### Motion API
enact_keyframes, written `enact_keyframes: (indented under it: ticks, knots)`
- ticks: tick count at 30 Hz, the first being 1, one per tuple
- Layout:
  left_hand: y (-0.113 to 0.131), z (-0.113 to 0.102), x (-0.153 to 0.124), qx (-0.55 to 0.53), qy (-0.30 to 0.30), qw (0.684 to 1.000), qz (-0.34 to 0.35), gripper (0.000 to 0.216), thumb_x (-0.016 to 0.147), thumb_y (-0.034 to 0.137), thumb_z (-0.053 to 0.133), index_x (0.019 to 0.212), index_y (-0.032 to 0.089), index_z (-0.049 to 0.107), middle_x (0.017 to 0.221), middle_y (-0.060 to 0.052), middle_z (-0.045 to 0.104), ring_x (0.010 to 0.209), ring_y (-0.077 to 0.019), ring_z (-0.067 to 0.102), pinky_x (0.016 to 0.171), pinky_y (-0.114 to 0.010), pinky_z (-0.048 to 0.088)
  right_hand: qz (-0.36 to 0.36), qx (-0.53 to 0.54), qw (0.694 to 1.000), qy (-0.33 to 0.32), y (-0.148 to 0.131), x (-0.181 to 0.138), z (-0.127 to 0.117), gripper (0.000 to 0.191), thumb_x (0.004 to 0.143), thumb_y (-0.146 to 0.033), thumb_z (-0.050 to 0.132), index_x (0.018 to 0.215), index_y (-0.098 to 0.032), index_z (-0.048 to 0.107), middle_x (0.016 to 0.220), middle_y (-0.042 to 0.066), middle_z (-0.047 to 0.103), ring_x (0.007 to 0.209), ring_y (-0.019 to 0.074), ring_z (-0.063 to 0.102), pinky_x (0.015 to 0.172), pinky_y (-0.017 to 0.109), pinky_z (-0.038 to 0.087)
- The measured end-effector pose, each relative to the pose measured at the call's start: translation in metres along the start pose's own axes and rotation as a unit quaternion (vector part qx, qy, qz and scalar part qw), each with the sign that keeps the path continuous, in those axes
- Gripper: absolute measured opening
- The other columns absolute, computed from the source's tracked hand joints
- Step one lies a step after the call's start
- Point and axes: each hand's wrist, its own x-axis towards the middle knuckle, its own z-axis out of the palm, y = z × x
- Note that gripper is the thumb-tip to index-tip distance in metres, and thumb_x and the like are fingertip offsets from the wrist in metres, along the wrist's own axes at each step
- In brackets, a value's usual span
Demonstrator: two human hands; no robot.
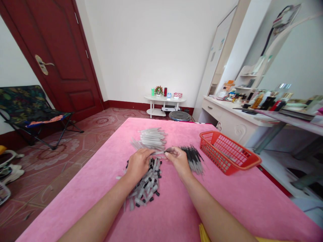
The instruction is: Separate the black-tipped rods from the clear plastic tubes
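Far left, white shoes [13,173] on the floor, count unclear; one folding chair [24,101], dark leafy print; one dark red door [60,47], one handle [43,64]. Middle, one bench [174,211] under pink cloth. On its left-middle, a loose pile of short pieces [147,188], pale and black, dozens, overlapping too much to count. Left hand [138,164] is above the pile's far part; on the far side, one stack of slim pale tubes [152,138], also many, not countable. Two hands in all, close together, fingers pinched on one slim piece [158,153] between them, pale with a dark right end, just nearer than the stack; details blurred. Beyond, one low white stand [161,97] with five items on top: green cup, flower arrangement, dark red container, blue item, red-and-white box. Right hand [179,158] grips the piece's right end; just right of it, one spread bunch of black-and-grey sticks [193,158], many. Further right, one red plastic basket [217,157], something pale inside. Far right, one white dresser [228,117] crowded with bottles and jars, more than ten; their labels too small to read.
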Motion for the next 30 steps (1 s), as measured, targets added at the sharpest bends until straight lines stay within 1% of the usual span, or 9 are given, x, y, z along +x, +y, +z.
enact_keyframes:
  ticks: [7, 13, 16, 21, 22, 25, 27, 28, 30]
  knots:
    - [0.0010, -0.0001, -0.0015, -0.001, -0.003, 1.000, 0.005, 0.035, 0.078, 0.008, 0.046, 0.104, 0.023, 0.064, 0.096, -0.004, 0.066, 0.090, -0.0189, 0.058, 0.079, -0.030, 0.046, 0.006, -0.022, 1.000, -0.010, 0.0007, 0.0000, -0.0003, 0.017, 0.065, -0.032, 0.066, 0.071, -0.018, 0.058, 0.062, 0.000, 0.061, 0.054, 0.0138, 0.057, 0.052, 0.026, 0.046]
    - [0.0041, -0.0023, -0.0016, 0.028, -0.009, 0.999, 0.027, 0.038, 0.076, 0.005, 0.045, 0.104, 0.023, 0.064, 0.094, -0.005, 0.065, 0.089, -0.0193, 0.058, 0.077, -0.029, 0.045, 0.002, -0.058, 0.998, -0.014, 0.0000, -0.0008, -0.0003, 0.017, 0.067, -0.034, 0.063, 0.068, -0.019, 0.055, 0.060, -0.001, 0.059, 0.052, 0.0140, 0.056, 0.051, 0.026, 0.045]
    - [0.0046, -0.0030, -0.0018, 0.029, -0.012, 0.999, 0.039, 0.042, 0.073, 0.002, 0.045, 0.105, 0.023, 0.063, 0.095, -0.005, 0.065, 0.090, -0.0194, 0.057, 0.078, -0.029, 0.045, -0.006, -0.093, 0.995, -0.024, 0.0001, -0.0016, -0.0017, 0.017, 0.070, -0.034, 0.060, 0.066, -0.019, 0.054, 0.056, -0.003, 0.055, 0.048, 0.0124, 0.052, 0.047, 0.024, 0.041]
    - [0.0029, -0.0027, -0.0015, 0.023, -0.017, 0.999, 0.046, 0.044, 0.073, 0.001, 0.044, 0.105, 0.023, 0.063, 0.098, -0.004, 0.065, 0.091, -0.0195, 0.057, 0.079, -0.030, 0.045, -0.031, -0.204, 0.977, -0.047, 0.0034, -0.0007, -0.0068, 0.033, 0.081, -0.040, 0.048, 0.057, -0.018, 0.050, 0.047, -0.003, 0.049, 0.044, 0.0102, 0.045, 0.045, 0.021, 0.033]
    - [0.0026, -0.0025, -0.0014, 0.024, -0.018, 0.999, 0.044, 0.044, 0.073, 0.001, 0.044, 0.105, 0.023, 0.063, 0.097, -0.004, 0.065, 0.091, -0.0196, 0.057, 0.079, -0.030, 0.045, -0.036, -0.213, 0.975, -0.048, 0.0039, -0.0002, -0.0073, 0.033, 0.082, -0.040, 0.047, 0.059, -0.018, 0.052, 0.049, -0.003, 0.051, 0.046, 0.0106, 0.046, 0.046, 0.021, 0.034]
    - [0.0029, -0.0022, -0.0014, 0.027, -0.018, 0.999, 0.036, 0.044, 0.073, 0.001, 0.044, 0.105, 0.023, 0.063, 0.097, -0.004, 0.065, 0.091, -0.0197, 0.057, 0.078, -0.030, 0.045, -0.053, -0.200, 0.977, -0.051, 0.0045, 0.0007, -0.0074, 0.016, 0.076, -0.033, 0.056, 0.076, -0.017, 0.058, 0.064, -0.002, 0.059, 0.056, 0.0121, 0.053, 0.051, 0.021, 0.038]
    - [0.0038, -0.0024, -0.0014, 0.023, -0.019, 0.999, 0.035, 0.044, 0.073, 0.001, 0.044, 0.105, 0.024, 0.064, 0.097, -0.004, 0.066, 0.091, -0.0195, 0.057, 0.079, -0.030, 0.045, -0.054, -0.205, 0.975, -0.060, 0.0043, 0.0005, -0.0076, 0.013, 0.074, -0.030, 0.057, 0.077, -0.017, 0.058, 0.064, -0.002, 0.059, 0.056, 0.0120, 0.054, 0.051, 0.021, 0.038]
    - [0.0043, -0.0026, -0.0014, 0.019, -0.022, 0.999, 0.037, 0.044, 0.073, 0.002, 0.045, 0.106, 0.024, 0.063, 0.097, -0.004, 0.066, 0.091, -0.0193, 0.057, 0.079, -0.029, 0.045, -0.051, -0.223, 0.971, -0.063, 0.0041, 0.0002, -0.0080, 0.016, 0.076, -0.032, 0.055, 0.072, -0.017, 0.057, 0.060, -0.002, 0.057, 0.054, 0.0116, 0.053, 0.051, 0.021, 0.037]
    - [0.0051, -0.0030, -0.0012, 0.014, -0.026, 0.999, 0.041, 0.044, 0.073, 0.001, 0.045, 0.106, 0.024, 0.064, 0.097, -0.004, 0.066, 0.091, -0.0189, 0.057, 0.079, -0.029, 0.045, -0.048, -0.275, 0.958, -0.062, 0.0033, -0.0003, -0.0094, 0.031, 0.083, -0.037, 0.046, 0.061, -0.016, 0.055, 0.051, -0.002, 0.053, 0.050, 0.0110, 0.050, 0.050, 0.021, 0.035]
